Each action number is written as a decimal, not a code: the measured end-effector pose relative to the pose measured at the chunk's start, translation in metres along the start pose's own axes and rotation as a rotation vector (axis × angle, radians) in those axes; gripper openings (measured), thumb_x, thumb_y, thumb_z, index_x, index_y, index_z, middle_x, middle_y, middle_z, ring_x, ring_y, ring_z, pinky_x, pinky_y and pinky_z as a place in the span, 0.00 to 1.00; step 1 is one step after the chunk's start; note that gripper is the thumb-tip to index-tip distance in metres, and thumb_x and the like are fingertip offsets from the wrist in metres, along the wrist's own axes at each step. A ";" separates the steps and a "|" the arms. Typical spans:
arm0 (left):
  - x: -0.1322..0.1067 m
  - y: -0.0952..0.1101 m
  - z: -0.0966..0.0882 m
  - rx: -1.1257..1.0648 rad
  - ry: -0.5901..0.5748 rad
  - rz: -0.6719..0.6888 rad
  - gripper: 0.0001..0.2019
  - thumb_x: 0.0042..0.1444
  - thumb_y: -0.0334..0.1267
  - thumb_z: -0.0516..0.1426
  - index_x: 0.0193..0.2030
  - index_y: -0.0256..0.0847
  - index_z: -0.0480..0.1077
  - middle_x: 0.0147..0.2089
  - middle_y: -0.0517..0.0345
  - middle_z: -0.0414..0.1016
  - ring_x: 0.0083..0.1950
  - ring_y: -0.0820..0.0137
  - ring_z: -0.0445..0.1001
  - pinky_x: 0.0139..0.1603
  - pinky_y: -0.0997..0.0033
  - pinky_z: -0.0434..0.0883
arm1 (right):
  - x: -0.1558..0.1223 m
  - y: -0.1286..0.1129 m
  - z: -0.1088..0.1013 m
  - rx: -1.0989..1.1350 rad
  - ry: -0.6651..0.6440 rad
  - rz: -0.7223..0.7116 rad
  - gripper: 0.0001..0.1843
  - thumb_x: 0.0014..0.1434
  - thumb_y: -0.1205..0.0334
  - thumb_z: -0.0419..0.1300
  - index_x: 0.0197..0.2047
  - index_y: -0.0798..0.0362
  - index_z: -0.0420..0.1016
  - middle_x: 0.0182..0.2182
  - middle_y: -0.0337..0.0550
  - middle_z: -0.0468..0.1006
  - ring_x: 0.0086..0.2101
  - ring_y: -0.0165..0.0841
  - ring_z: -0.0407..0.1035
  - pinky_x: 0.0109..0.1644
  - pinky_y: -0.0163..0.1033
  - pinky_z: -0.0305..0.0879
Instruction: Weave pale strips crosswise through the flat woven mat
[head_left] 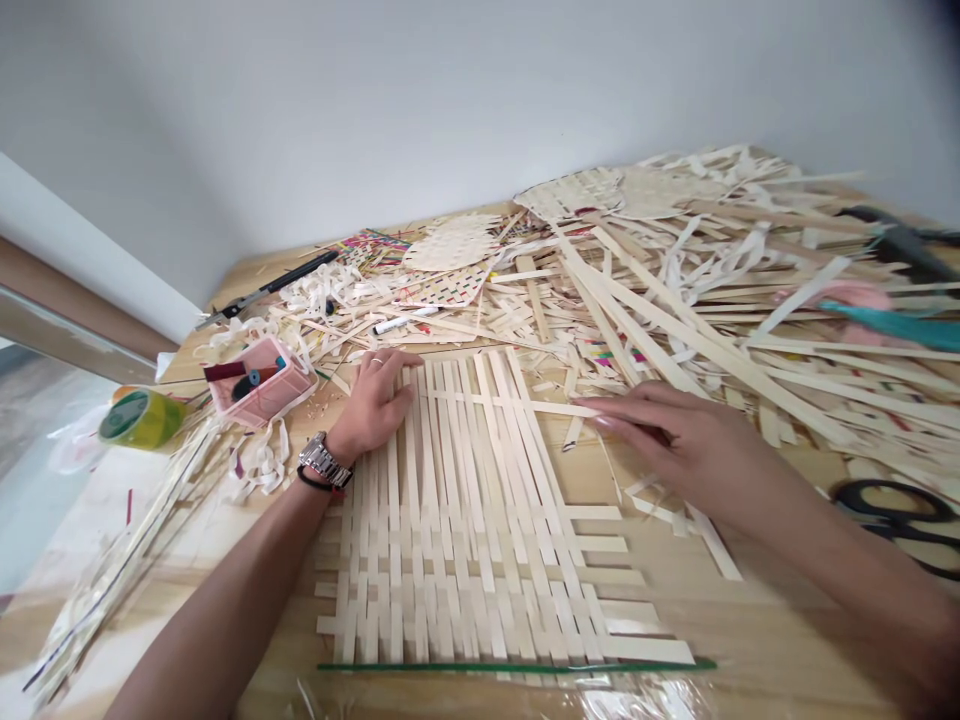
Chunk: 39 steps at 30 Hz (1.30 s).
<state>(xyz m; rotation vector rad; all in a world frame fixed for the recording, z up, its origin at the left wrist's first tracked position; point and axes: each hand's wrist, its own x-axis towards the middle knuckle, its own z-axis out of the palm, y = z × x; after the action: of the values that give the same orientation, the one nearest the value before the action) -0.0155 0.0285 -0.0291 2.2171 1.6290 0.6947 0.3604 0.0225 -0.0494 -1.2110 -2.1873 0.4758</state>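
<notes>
A partly woven mat (465, 580) of pale flat wooden strips lies on the table before me; its near rows are tightly interlaced, while the far part has long loose upright strips. My left hand (377, 402), with a ring and a metal wristwatch (322, 460), rests at the mat's far left corner, fingers closed over the strip ends; the fingertips are partly hidden. Between the thumb and fingers of my right hand (652, 430) is the right end of a crosswise wooden strip (559, 408), which passes among the upright strips near their far ends. A green rod (517, 667) runs along the near edge.
Loose strips (675, 300) pile up at the back and right. Black-handled scissors (892, 505) lie at the right. A pink basket (262, 385) with thread spools and a yellow-green tape roll (142, 418) are at left. A white marker (405, 320) and woven pieces (454, 242) lie behind.
</notes>
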 end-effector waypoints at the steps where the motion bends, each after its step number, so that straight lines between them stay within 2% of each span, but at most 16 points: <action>1: 0.000 -0.001 0.000 -0.011 -0.006 -0.001 0.16 0.67 0.37 0.53 0.59 0.44 0.72 0.59 0.49 0.75 0.61 0.52 0.67 0.69 0.45 0.61 | 0.000 0.000 0.000 -0.001 0.000 0.004 0.22 0.75 0.45 0.55 0.54 0.47 0.87 0.39 0.47 0.83 0.35 0.38 0.77 0.40 0.46 0.73; 11: 0.002 -0.002 0.002 -0.002 0.023 -0.032 0.14 0.69 0.37 0.53 0.57 0.43 0.72 0.54 0.49 0.76 0.58 0.54 0.69 0.65 0.48 0.64 | -0.001 0.001 0.000 -0.017 0.005 0.021 0.23 0.75 0.45 0.55 0.55 0.49 0.87 0.40 0.48 0.83 0.34 0.37 0.76 0.40 0.46 0.72; 18: 0.002 0.000 0.003 0.036 0.038 -0.034 0.12 0.71 0.39 0.53 0.56 0.43 0.72 0.53 0.50 0.77 0.59 0.55 0.70 0.66 0.50 0.66 | -0.001 0.000 0.000 -0.036 0.024 -0.001 0.22 0.75 0.46 0.56 0.54 0.49 0.87 0.36 0.45 0.82 0.29 0.34 0.74 0.35 0.43 0.71; 23: 0.003 0.000 0.002 -0.008 0.051 -0.023 0.10 0.72 0.40 0.52 0.53 0.43 0.73 0.51 0.51 0.78 0.56 0.57 0.72 0.64 0.50 0.67 | 0.001 -0.002 0.000 -0.010 0.001 -0.037 0.19 0.75 0.50 0.56 0.53 0.48 0.87 0.39 0.47 0.85 0.36 0.38 0.78 0.41 0.46 0.74; 26: 0.004 0.000 0.002 -0.012 0.071 -0.005 0.10 0.72 0.40 0.52 0.52 0.43 0.72 0.52 0.51 0.79 0.55 0.58 0.72 0.63 0.51 0.68 | 0.002 -0.001 0.000 0.015 -0.038 -0.075 0.18 0.75 0.51 0.56 0.53 0.44 0.87 0.40 0.47 0.86 0.38 0.40 0.79 0.43 0.48 0.75; 29: 0.003 -0.002 0.002 -0.020 0.069 -0.004 0.10 0.69 0.36 0.52 0.52 0.43 0.73 0.52 0.51 0.79 0.55 0.58 0.73 0.63 0.50 0.69 | 0.003 0.000 0.000 0.032 -0.064 -0.088 0.17 0.75 0.50 0.56 0.54 0.40 0.87 0.41 0.46 0.86 0.39 0.41 0.79 0.45 0.50 0.76; 33: 0.002 -0.006 0.001 -0.034 0.051 0.010 0.18 0.57 0.27 0.53 0.53 0.43 0.72 0.54 0.52 0.78 0.58 0.56 0.72 0.65 0.48 0.68 | 0.002 0.001 0.000 0.039 -0.070 -0.085 0.17 0.75 0.51 0.56 0.55 0.38 0.87 0.42 0.44 0.86 0.40 0.42 0.80 0.46 0.51 0.77; 36: 0.002 -0.007 0.001 -0.030 0.033 0.027 0.23 0.51 0.25 0.54 0.54 0.42 0.72 0.55 0.50 0.77 0.60 0.55 0.71 0.66 0.47 0.68 | 0.002 0.001 0.001 0.044 -0.063 -0.092 0.17 0.75 0.51 0.56 0.54 0.39 0.86 0.43 0.44 0.87 0.40 0.41 0.80 0.46 0.51 0.77; 39: 0.002 -0.007 0.001 -0.027 0.021 0.034 0.24 0.50 0.24 0.54 0.54 0.42 0.72 0.55 0.50 0.76 0.60 0.54 0.71 0.65 0.45 0.68 | 0.002 0.000 0.001 0.053 -0.052 -0.098 0.17 0.75 0.52 0.56 0.54 0.40 0.86 0.43 0.44 0.87 0.40 0.41 0.80 0.46 0.52 0.77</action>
<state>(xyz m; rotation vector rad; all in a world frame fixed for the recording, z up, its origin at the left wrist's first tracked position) -0.0201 0.0326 -0.0331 2.2306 1.5856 0.7465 0.3585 0.0243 -0.0494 -1.0695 -2.2513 0.5262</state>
